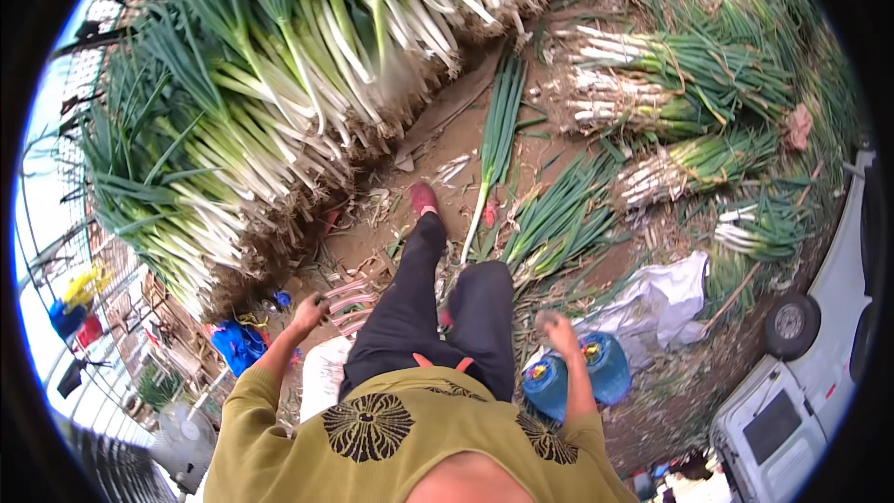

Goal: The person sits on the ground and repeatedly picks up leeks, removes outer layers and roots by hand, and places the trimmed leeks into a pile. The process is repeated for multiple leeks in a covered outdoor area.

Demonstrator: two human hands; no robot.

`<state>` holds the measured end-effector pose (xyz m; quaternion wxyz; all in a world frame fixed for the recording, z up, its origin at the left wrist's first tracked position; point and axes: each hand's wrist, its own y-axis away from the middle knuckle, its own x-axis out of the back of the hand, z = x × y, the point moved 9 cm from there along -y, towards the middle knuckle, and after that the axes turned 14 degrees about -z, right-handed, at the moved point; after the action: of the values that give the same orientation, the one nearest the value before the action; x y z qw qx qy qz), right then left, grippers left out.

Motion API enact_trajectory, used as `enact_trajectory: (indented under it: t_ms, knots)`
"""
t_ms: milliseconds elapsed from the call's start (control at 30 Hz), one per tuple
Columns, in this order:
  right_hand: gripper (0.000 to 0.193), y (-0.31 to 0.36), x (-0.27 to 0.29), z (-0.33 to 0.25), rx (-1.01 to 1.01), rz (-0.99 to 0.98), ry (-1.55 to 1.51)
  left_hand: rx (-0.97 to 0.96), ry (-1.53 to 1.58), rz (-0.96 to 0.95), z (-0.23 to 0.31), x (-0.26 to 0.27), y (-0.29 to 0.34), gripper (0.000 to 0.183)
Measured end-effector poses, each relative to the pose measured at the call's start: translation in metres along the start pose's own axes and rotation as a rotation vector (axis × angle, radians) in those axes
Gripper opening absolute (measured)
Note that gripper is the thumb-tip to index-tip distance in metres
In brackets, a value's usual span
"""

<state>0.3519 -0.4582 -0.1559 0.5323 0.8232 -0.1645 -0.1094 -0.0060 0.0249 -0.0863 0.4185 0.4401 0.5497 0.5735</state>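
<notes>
My left hand (309,313) hangs beside my hip, close to a pinkish slatted seat (349,296). Its fingertips look dark and too small to tell whether they are closed. On the other side, my right hand (557,328) is held out over two blue water jugs (546,389), smeared by motion, apparently not touching them. Ahead of my feet lies a long scallion (482,194) with green leaves and a white stem. A loose heap of scallions (563,214) is right of it. A big stacked bank of scallions (307,84), roots toward me, fills the left and far side.
Tied scallion bundles (652,102) lie on the right, with a smaller bundle (759,228) nearer the van (792,410). A white sack (666,303) lies on the littered ground. A blue bag (237,346) is at the left, by a metal-framed wall.
</notes>
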Motion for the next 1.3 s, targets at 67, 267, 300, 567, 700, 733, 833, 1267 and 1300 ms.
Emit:
enact_trajectory:
  t_ms: [67,267,300,567,700,733,833,1267,1300]
  knots:
    - [0.032,-0.017,0.02,-0.069,0.112,0.193,0.06,0.138,-0.114,-0.1,-0.037,-0.014,-0.017,0.029]
    - [0.022,-0.15,0.029,-0.075,0.115,0.176,-0.228,-0.123,-0.115,-0.396,-0.055,-0.025,-0.049,0.045]
    - [0.021,-0.179,0.026,-0.066,0.061,0.161,-0.233,0.04,-0.339,-0.3,-0.038,-0.015,-0.044,0.043]
    - [0.032,-0.415,-0.064,0.041,-0.136,0.146,0.186,-0.116,-1.012,-0.035,-0.063,0.008,-0.233,0.024]
    - [0.033,-0.486,-0.113,0.081,-0.289,0.087,0.319,-0.208,-1.119,0.005,-0.033,-0.041,-0.349,0.027]
    - [0.03,-0.493,-0.117,0.096,-0.294,0.111,0.32,-0.177,-1.153,-0.054,-0.02,-0.054,-0.383,0.028]
    - [0.028,-0.507,-0.129,0.103,-0.245,0.284,0.355,-0.086,-1.261,-0.159,-0.004,-0.074,-0.439,0.032]
    - [0.036,-0.433,-0.116,0.083,0.228,0.117,-0.345,-0.269,-1.78,-0.261,0.19,-0.069,-0.516,0.051]
    - [0.036,-0.413,-0.116,0.076,0.265,0.131,-0.378,-0.473,-1.578,-0.327,0.222,-0.082,-0.525,0.057]
